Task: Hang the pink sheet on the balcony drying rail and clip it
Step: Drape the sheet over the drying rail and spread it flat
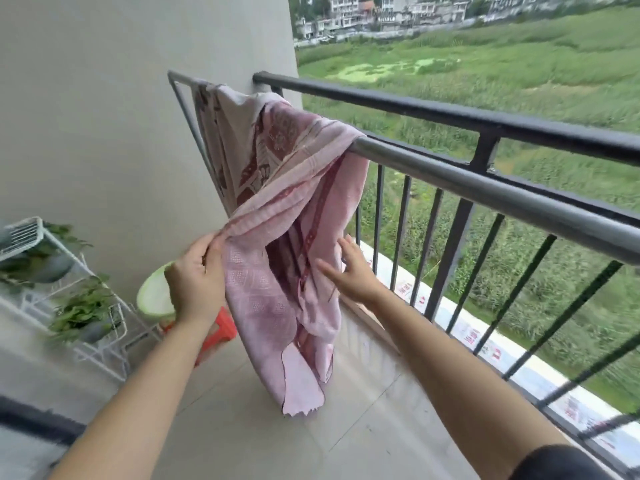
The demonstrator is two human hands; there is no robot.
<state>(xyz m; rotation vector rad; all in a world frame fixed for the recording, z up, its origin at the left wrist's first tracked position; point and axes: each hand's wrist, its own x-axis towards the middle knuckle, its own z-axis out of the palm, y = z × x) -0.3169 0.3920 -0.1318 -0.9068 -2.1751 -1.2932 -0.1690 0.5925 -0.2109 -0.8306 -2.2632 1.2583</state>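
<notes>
Left hand (197, 282): nearest the lens, with its forearm; thumb and fingers pinch a fold at the left edge of the pink patterned woven sheet (277, 202).
Right hand (349, 271): fingers straight and spread wide, holding nothing; tips at or just beside the sheet's inner folds, contact not clear.
Sheet, position: draped over the far end of the grey round metal drying rail (485, 188), near the wall; bunched and twisted, with one corner hanging low above the floor.
Rail, remainder: bare from the sheet's edge toward the camera.
Clips: none in view on the sheet, on the rail or in either hand.
Done: sheet is over the rail.
Left, by judgement: spread it along the bare rail, even out the hang, then fetch and fix clips; an early stage.
Black metal balcony railing (450, 114): just behind the rail, green field beyond.
Red plastic stool (221, 327): behind the left wrist, bearing a pale green round object, kind unclear.
White wire plant rack (20, 235): by the wall at left, holding potted greens.
</notes>
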